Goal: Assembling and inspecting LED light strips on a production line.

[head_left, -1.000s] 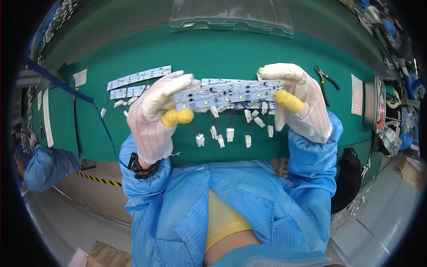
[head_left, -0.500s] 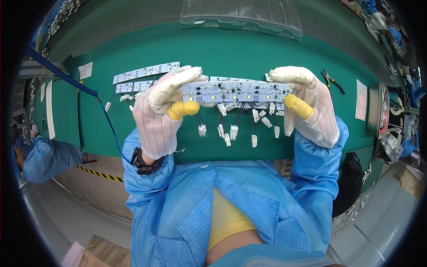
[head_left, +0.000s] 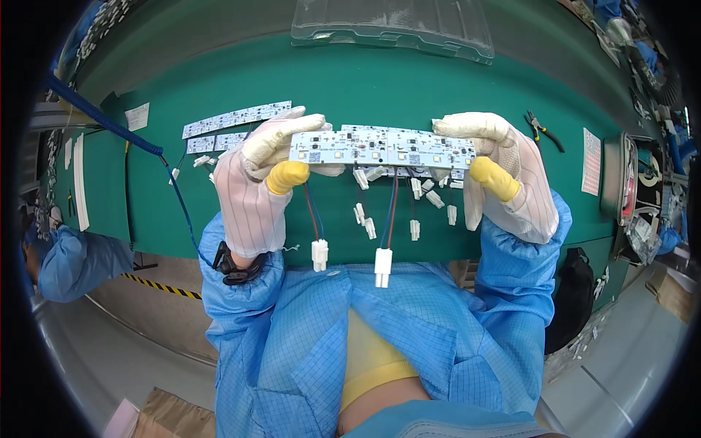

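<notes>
Between my two gloved hands I hold up a long white LED circuit board [head_left: 380, 152], its parts facing me. My left hand [head_left: 266, 157] pinches its left end, a yellow-covered thumb on the front. At the right end my right hand [head_left: 504, 164] grips it the same way. Two thin cable pairs hang below the board, each ending in a white plug connector [head_left: 382, 268]. Behind it, partly hidden, more boards lie on the green mat with several loose white connectors [head_left: 434, 198]. Another strip board [head_left: 237, 119] lies past my left hand.
A clear plastic tray [head_left: 393, 29] stands at the back. Pliers [head_left: 545, 132] and a printed sheet [head_left: 592, 162] lie to the right, beside a metal bin [head_left: 621, 182]. A blue coiled cord [head_left: 102, 117] runs down to a black band on my left wrist.
The held board has come slightly toward me and left, tilting a little. Its two cables now dangle straight and lower, their connectors nearer to me. Both hands keep their grip.
</notes>
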A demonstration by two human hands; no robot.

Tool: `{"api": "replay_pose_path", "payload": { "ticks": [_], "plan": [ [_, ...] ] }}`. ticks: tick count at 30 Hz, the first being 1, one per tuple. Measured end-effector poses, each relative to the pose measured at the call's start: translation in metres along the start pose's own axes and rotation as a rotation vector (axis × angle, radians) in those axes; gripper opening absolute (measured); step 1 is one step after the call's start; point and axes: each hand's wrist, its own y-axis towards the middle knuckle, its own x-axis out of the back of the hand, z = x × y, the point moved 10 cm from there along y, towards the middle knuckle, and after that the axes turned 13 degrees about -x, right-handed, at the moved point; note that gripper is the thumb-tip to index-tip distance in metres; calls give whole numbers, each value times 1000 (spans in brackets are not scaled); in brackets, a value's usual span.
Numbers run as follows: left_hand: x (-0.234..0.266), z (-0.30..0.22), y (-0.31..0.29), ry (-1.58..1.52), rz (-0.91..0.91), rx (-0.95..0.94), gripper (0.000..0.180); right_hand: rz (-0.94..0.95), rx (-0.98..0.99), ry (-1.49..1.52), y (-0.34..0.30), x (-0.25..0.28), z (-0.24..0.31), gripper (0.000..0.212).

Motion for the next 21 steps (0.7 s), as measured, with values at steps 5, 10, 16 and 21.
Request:
{"api": "replay_pose_path", "payload": {
  "ticks": [5,10,16,21],
  "plan": [
    [-10,-8,-1,-133,21,-56,45,-54,149,-107,-1,4,6,38],
    [-8,0,4,-69,-19,21,45,35,102,8,-8,-10,13,39],
    [0,12,2,93,-31,98,51,33,139,-67,-3,-16,10,44],
    [-15,-13,0,-189,50,-227,48,-82,18,-136,15,7,-9,31]
  ]
}}
